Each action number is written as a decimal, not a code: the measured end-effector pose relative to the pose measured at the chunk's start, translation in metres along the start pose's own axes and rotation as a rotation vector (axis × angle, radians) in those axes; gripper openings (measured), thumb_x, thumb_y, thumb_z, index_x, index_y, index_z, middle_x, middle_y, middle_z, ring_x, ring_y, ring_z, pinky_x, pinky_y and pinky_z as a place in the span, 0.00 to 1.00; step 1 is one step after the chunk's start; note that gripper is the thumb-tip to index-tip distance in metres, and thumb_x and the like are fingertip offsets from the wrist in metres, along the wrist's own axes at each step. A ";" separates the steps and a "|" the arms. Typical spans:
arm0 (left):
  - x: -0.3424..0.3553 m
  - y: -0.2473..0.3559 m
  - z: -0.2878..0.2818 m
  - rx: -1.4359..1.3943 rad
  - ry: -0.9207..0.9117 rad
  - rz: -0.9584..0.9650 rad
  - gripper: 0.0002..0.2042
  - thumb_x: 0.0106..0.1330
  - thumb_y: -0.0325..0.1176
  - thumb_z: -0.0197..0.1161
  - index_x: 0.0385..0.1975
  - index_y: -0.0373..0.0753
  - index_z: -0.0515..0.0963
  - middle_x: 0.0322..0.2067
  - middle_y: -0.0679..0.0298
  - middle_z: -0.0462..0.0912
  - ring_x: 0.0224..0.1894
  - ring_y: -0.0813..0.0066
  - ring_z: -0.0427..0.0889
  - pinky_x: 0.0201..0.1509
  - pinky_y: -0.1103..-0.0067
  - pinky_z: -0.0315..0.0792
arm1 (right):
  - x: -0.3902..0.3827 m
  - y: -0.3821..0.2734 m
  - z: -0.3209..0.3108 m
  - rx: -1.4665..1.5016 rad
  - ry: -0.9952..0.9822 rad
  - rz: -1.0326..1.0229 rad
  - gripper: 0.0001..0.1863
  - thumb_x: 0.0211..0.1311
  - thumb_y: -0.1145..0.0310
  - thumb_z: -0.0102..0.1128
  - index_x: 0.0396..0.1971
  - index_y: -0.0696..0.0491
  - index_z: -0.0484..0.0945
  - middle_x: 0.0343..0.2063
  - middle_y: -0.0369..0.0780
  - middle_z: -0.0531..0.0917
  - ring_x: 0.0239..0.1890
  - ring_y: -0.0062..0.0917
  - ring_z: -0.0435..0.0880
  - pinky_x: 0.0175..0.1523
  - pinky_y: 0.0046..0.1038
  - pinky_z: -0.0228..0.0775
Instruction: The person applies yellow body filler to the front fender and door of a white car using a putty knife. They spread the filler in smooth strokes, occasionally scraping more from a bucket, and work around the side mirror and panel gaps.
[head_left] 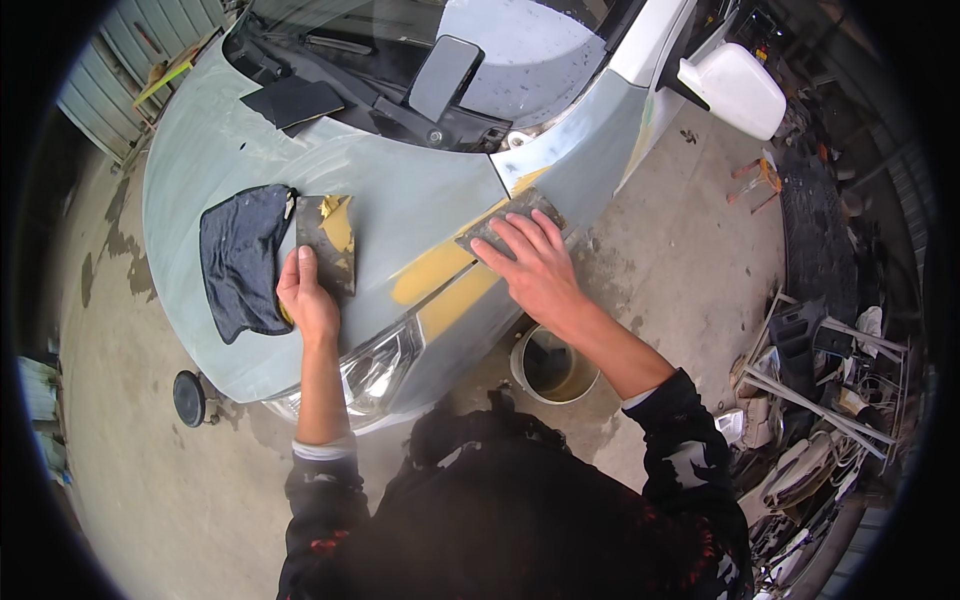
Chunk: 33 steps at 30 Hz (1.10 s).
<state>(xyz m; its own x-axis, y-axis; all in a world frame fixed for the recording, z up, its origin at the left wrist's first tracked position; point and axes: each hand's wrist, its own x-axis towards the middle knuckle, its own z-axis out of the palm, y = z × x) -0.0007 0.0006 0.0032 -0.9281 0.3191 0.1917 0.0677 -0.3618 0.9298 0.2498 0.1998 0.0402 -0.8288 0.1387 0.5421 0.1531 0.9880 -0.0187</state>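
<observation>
My left hand (308, 300) grips a dark, flat putty plate (322, 248) above the hood, thumb on top. A lump of yellow filler (339, 225) sits on the plate's far right part. My right hand (540, 262) is closed on a grey, flat putty spreader (550, 208), which lies against the fender by the hood seam. Yellow filler patches (433, 272) cover both sides of that seam, behind the headlight (380, 368). Beside the plate, a dark blue-grey cloth (240, 260) lies on the grey-primed hood (400, 190).
A black sheet (292, 102) lies near the windshield. The white side mirror (735, 90) juts out at right. Below the fender stands a bucket (553, 368) holding murky liquid. An orange stool (758, 180) and a heap of parts and metal frames (820, 400) stand at right.
</observation>
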 end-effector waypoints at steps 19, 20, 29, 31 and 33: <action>-0.004 0.002 -0.001 0.015 -0.017 0.019 0.14 0.76 0.37 0.59 0.43 0.30 0.82 0.36 0.71 0.83 0.38 0.86 0.74 0.46 0.86 0.68 | 0.020 0.016 -0.018 -0.009 -0.118 0.028 0.30 0.49 0.82 0.60 0.55 0.46 0.81 0.56 0.41 0.78 0.63 0.38 0.72 0.71 0.47 0.57; -0.005 0.002 -0.001 0.011 -0.020 0.015 0.13 0.76 0.36 0.59 0.43 0.30 0.82 0.37 0.70 0.84 0.39 0.85 0.75 0.46 0.85 0.68 | 0.022 0.019 -0.018 -0.001 -0.102 0.027 0.30 0.49 0.82 0.60 0.55 0.46 0.82 0.56 0.41 0.78 0.63 0.37 0.72 0.70 0.47 0.57; -0.003 -0.001 -0.001 -0.029 -0.019 -0.001 0.13 0.76 0.36 0.59 0.45 0.30 0.82 0.37 0.69 0.84 0.39 0.85 0.76 0.47 0.85 0.68 | 0.034 0.020 -0.026 -0.002 -0.154 0.024 0.28 0.51 0.82 0.58 0.54 0.47 0.82 0.55 0.42 0.79 0.61 0.37 0.73 0.69 0.44 0.59; -0.004 -0.002 -0.001 -0.040 -0.025 0.002 0.14 0.76 0.38 0.59 0.44 0.30 0.82 0.36 0.71 0.82 0.39 0.86 0.73 0.47 0.86 0.67 | 0.041 0.026 -0.027 -0.014 -0.157 0.032 0.28 0.50 0.82 0.58 0.54 0.47 0.82 0.55 0.42 0.79 0.61 0.37 0.73 0.69 0.44 0.59; -0.004 -0.001 -0.001 -0.024 -0.030 0.001 0.14 0.76 0.38 0.59 0.44 0.30 0.82 0.36 0.72 0.82 0.39 0.87 0.73 0.47 0.86 0.67 | 0.051 0.032 -0.023 -0.039 -0.126 0.027 0.28 0.50 0.81 0.59 0.54 0.48 0.82 0.55 0.42 0.79 0.61 0.37 0.73 0.68 0.44 0.60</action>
<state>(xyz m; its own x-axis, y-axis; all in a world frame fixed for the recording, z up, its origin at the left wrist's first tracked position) 0.0024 -0.0013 0.0015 -0.9168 0.3442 0.2025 0.0598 -0.3830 0.9218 0.2244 0.2369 0.0865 -0.8847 0.1748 0.4321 0.1949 0.9808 0.0022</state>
